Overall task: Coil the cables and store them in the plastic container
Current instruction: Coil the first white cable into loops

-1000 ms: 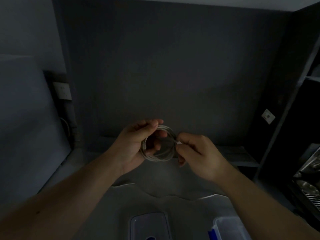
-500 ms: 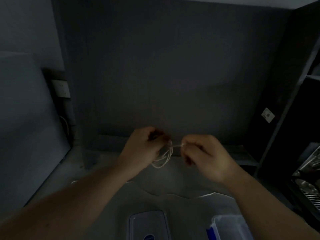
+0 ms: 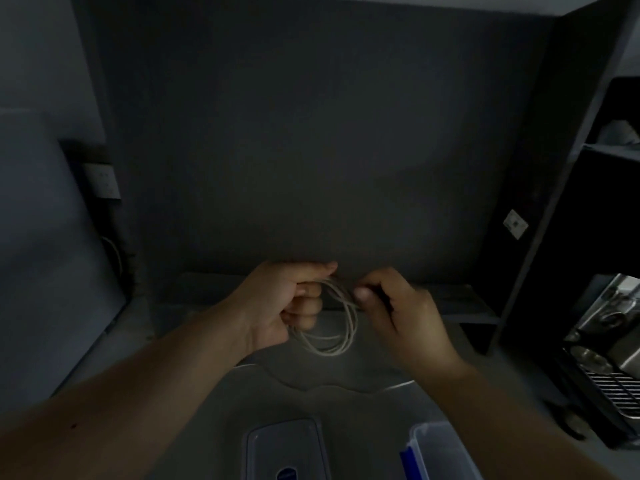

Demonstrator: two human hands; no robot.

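A thin white cable [image 3: 341, 336] hangs in a small coil of several loops between my hands, above the grey counter. My left hand [image 3: 287, 303] is closed around the coil's left side. My right hand [image 3: 394, 310] pinches the cable at the coil's upper right between thumb and fingers. The clear plastic container [image 3: 438, 455] with a blue clip stands at the bottom right, partly cut off by the frame. Its clear lid [image 3: 287, 452] lies flat to the left of it.
Another thin cable [image 3: 325, 386] lies loose across the counter below my hands. A metal appliance with a grille [image 3: 609, 344] stands at the right. A dark shelf unit [image 3: 568, 188] rises at the right, and a wall socket [image 3: 104, 180] sits at the left. The scene is dim.
The coil has turned from facing me to hanging down below my hands. Both hands dropped slightly and shifted their hold on the loops.
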